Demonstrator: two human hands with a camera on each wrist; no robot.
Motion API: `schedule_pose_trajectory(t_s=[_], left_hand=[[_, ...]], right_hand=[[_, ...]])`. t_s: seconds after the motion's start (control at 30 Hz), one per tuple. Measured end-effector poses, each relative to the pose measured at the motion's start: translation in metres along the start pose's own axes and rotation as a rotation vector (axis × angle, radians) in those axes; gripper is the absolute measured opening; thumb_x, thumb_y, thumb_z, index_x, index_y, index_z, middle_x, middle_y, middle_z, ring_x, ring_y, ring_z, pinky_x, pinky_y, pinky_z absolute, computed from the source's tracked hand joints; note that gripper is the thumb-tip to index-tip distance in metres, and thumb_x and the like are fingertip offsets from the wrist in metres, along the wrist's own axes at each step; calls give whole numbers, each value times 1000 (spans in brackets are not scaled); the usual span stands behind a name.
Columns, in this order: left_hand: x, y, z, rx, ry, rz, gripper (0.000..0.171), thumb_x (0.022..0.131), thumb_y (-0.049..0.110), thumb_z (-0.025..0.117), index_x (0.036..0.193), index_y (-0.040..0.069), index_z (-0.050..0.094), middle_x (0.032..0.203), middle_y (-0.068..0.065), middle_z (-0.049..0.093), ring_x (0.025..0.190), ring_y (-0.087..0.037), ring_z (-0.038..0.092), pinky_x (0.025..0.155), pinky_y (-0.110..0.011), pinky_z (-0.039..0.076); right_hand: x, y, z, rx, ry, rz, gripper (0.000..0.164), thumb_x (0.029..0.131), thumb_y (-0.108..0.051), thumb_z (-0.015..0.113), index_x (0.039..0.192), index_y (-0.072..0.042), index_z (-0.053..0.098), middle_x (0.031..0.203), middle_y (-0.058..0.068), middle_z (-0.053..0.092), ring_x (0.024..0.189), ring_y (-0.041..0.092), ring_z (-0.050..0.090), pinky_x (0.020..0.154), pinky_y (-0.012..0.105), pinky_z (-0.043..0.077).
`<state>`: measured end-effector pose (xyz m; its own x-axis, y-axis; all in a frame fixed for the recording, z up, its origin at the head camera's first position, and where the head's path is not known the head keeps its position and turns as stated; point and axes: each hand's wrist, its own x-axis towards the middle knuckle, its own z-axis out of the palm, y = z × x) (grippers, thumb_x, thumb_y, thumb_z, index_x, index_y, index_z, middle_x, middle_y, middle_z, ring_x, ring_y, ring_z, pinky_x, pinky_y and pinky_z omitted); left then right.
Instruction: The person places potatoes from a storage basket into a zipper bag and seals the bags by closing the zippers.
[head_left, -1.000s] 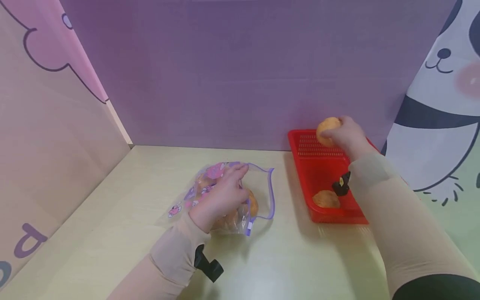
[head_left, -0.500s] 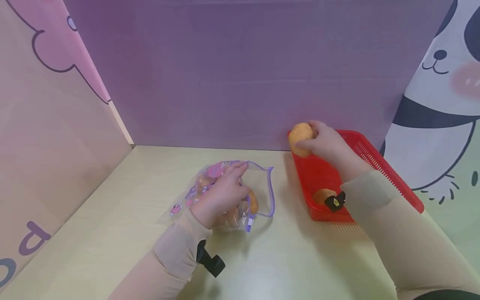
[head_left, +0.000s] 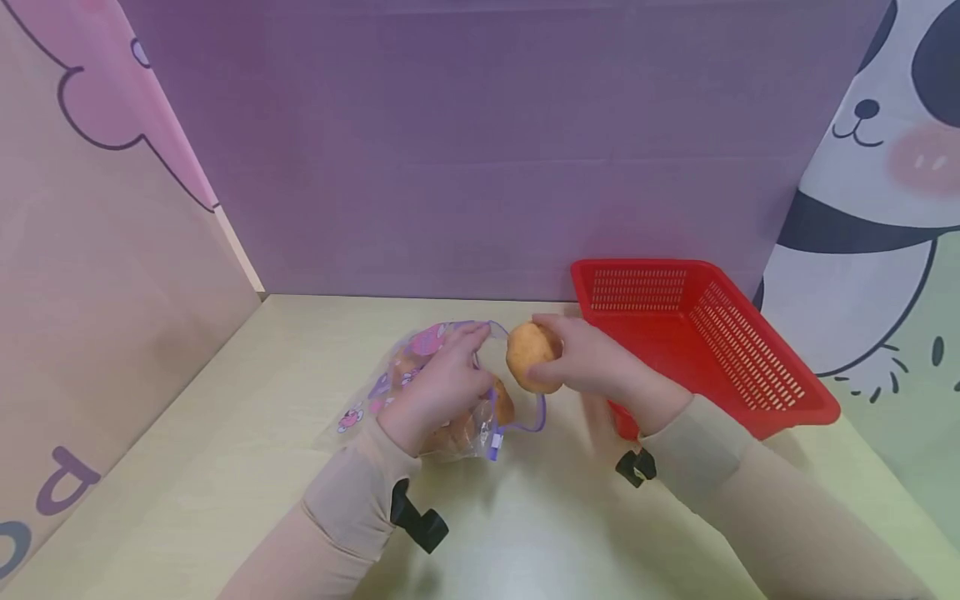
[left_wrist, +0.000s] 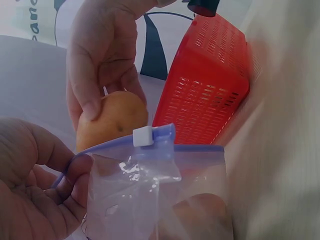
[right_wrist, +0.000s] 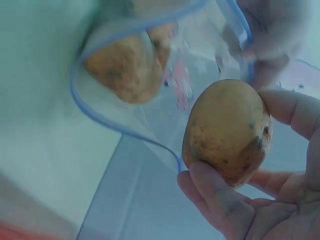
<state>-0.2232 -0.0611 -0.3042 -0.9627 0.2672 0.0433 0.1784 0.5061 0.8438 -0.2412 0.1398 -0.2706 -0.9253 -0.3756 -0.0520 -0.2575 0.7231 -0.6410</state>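
Note:
My right hand [head_left: 600, 360] grips a tan potato [head_left: 528, 358] between fingers and thumb, at the mouth of a clear slider bag [left_wrist: 122, 200]. Dark blemishes mark this potato's skin in the right wrist view. My left hand [head_left: 438, 392] pinches the bag's purple-edged rim, with the mouth held open toward the right. Several potatoes lie inside the bag, one [right_wrist: 125, 67] showing near the opening. A white slider [left_wrist: 143, 136] sits at one end of the zip. Pink and purple prints partly cover the bag's contents in the head view.
A red perforated basket [head_left: 750, 346] stands to the right on the pale table [head_left: 247, 450]. My right arm hides its near left part. A purple panel [head_left: 450, 150] rises behind the table, with printed panels at both sides.
My right hand has carried the potato left, from above the red basket to the bag's mouth. My left hand has stayed on the bag's rim.

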Motion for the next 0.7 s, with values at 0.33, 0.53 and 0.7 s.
schedule_pose_trajectory(t_s=[0.33,0.53,0.7], left_hand=[[-1,0,-2,38,-1,1,74,81,2,53,151,8,29,157,-1,20,93,-22,55,67,-27,46],[-1,-1,-1,61,-3,26,74,80,1,51,151,6,29,157,-4,21,108,-24,49,80,-30,44],[0,-1,0,80,11,34,77,77,0,53,150,5,30,157,-5,22,134,-25,32,90,-37,43]], right_hand=[[7,4,29,35,-86,-117,73,73,-18,73,140,-8,43,107,4,57,92,21,55,71,32,52],[16,9,49,48,-106,-95,71,71,-19,77,133,-6,46,108,5,56,92,21,56,68,31,53],[20,10,57,-5,-73,-85,79,69,-21,78,139,-10,44,122,7,50,104,22,48,71,32,52]])
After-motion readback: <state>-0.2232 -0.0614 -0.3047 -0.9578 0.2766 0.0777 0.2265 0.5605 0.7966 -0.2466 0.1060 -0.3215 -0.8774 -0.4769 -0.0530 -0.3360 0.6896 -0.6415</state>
